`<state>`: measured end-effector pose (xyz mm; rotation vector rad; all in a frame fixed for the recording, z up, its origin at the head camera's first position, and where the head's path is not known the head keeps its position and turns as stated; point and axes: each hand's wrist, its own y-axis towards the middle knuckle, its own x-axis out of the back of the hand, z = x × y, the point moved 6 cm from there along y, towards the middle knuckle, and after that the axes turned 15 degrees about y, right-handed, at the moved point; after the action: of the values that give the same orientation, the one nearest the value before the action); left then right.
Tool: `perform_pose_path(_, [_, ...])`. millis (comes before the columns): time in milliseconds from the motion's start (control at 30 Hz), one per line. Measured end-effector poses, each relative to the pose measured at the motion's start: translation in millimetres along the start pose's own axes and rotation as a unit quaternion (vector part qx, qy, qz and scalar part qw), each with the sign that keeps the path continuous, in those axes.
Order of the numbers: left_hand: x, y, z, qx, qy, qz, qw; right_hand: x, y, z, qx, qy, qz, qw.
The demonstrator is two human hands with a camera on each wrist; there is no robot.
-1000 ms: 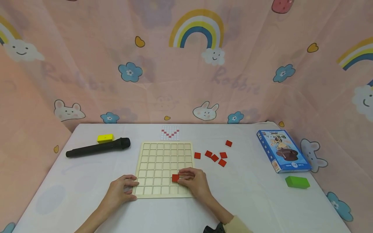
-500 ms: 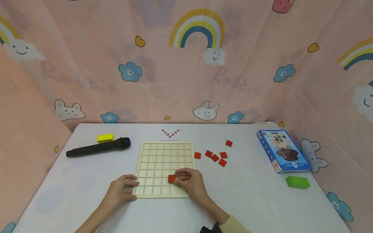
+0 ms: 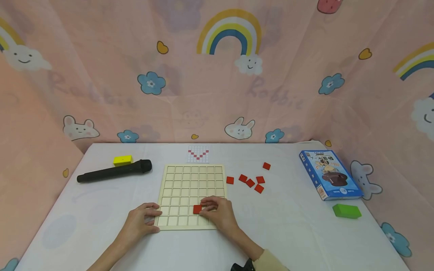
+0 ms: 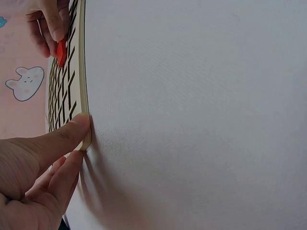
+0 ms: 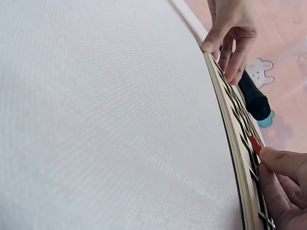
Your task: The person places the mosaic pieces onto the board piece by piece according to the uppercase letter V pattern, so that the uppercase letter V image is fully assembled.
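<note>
A pale wooden grid board (image 3: 184, 184) lies on the table in the head view, divided into small square cells. My left hand (image 3: 139, 218) grips its near left corner; the left wrist view shows the thumb against the front edge and fingers along the side. Between the thumb and fingers of my right hand (image 3: 219, 214) is a red square tile (image 3: 197, 209), pinched by its right side over the lower rows of the board. The tile (image 4: 61, 52) looks tilted in the left wrist view. Whether it touches the board I cannot tell.
Several loose red tiles (image 3: 250, 183) lie right of the board. Behind it is a pattern card (image 3: 198, 154) with a red V. A black microphone (image 3: 113, 171) and yellow block (image 3: 123, 160) are at left, a blue box (image 3: 330, 175) and green block (image 3: 347, 211) at right.
My right hand has shifted left with the red tile and slightly nearer the board's front edge. My left hand and the board have stayed in place.
</note>
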<state>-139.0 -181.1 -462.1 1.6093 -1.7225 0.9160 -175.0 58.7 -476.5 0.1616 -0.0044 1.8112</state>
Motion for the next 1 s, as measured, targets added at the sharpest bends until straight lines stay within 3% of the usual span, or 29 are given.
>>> perform_pose_path(133, [-0.3, -0.2, 0.3, 0.009, 0.001, 0.001, 1.0, -3.3, 1.2, -0.2, 0.003, -0.008, 0.006, 1.0])
perform_pose_path(400, [0.9, -0.2, 0.3, -0.013, 0.01, -0.008, 0.9998, -7.7, 4.1, -1.2, -0.003, -0.005, 0.016, 1.0])
perform_pose_path(667, [-0.3, 0.2, 2.2, -0.009, 0.008, -0.007, 0.9999, -8.2, 3.9, -1.2, -0.004, 0.002, 0.015, 1.0])
perform_pose_path(900, [-0.8, 0.7, 2.5, -0.009, -0.003, -0.007, 0.9999, -10.3, -5.3, 36.1, 0.002, 0.034, 0.007, 0.999])
perform_pose_path(1000, [-0.9, 0.6, 2.2, -0.007, -0.001, -0.005, 1.0, -10.5, -0.6, 17.7, 0.005, 0.035, 0.007, 0.999])
